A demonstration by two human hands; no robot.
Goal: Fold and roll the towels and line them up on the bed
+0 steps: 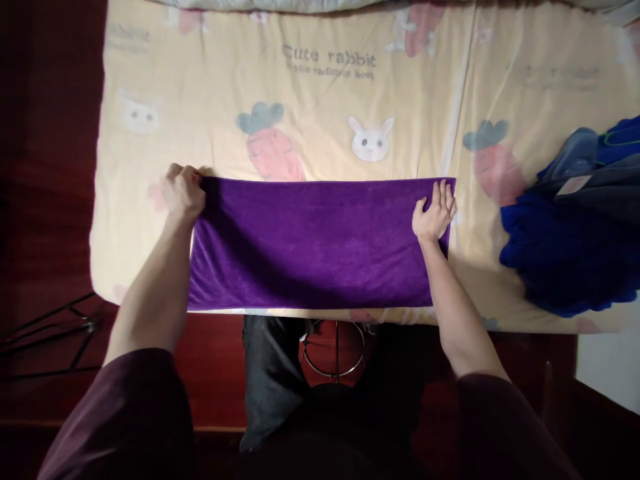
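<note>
A purple towel (310, 240) lies spread as a wide rectangle along the near edge of the bed. Its far left corner is pinched in my left hand (184, 193), whose fingers are closed. Over at the far right corner, my right hand (435, 210) rests flat on the cloth, its thumb apart from the other fingers. A shadow falls across the towel's left and lower parts. Whether the towel is folded into layers I cannot tell.
The bed's yellow sheet (320, 93) carries printed rabbits and carrots. Dark blue clothes (575, 247) sit in a heap on the right. A black metal frame (70, 333) stands at the lower left. My legs (275, 380) are below the bed's edge.
</note>
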